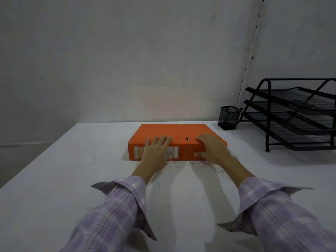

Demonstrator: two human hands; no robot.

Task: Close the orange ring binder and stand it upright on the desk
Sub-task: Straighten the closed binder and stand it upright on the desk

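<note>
The orange ring binder point(174, 131) lies flat and closed on the white desk point(54, 179), its spine with a white label facing me. My left hand point(156, 151) rests on the spine's left half, fingers spread over the top edge. My right hand point(212, 148) grips the spine's right end, fingers on the top cover and thumb pressed on the spine face. Both hands touch the binder.
A black mesh pen cup point(228, 117) stands at the back right near the wall. A black three-tier letter tray point(294, 113) sits further right. The desk's left edge runs diagonally at the left.
</note>
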